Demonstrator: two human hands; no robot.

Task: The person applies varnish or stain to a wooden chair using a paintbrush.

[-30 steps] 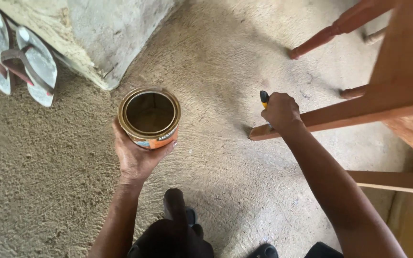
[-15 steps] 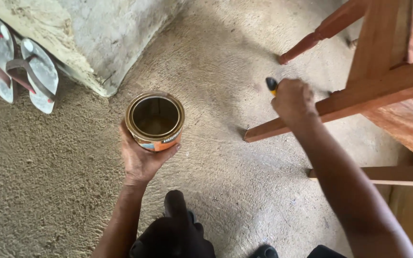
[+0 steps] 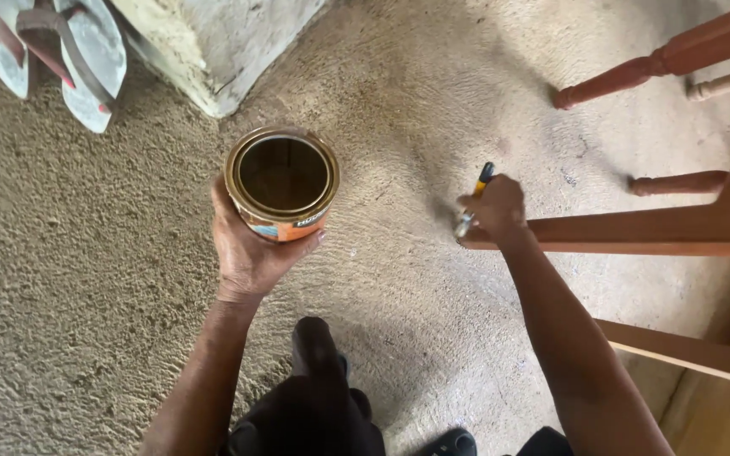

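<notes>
The left hand point(image 3: 251, 245) cups an open, round, orange-labelled metal tin point(image 3: 282, 181) upright from beneath, keeping its dark liquid level, while the right hand point(image 3: 493, 207) grips a yellow-and-black-handled brush point(image 3: 475, 198) against the reddish-brown wooden chair leg point(image 3: 635, 232) beside it.

Home yard or informal workshop: rough concrete floor point(image 3: 86, 253), sandals point(image 3: 61, 51) by wall, reddish wooden chair frame point(image 3: 635, 228).

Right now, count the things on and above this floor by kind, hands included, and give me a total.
Hands: 2, left hand and right hand
Open tin can: 1
Brush: 1
Flip-flops: 2
Visible wooden chair legs: 4
Total: 10
</notes>
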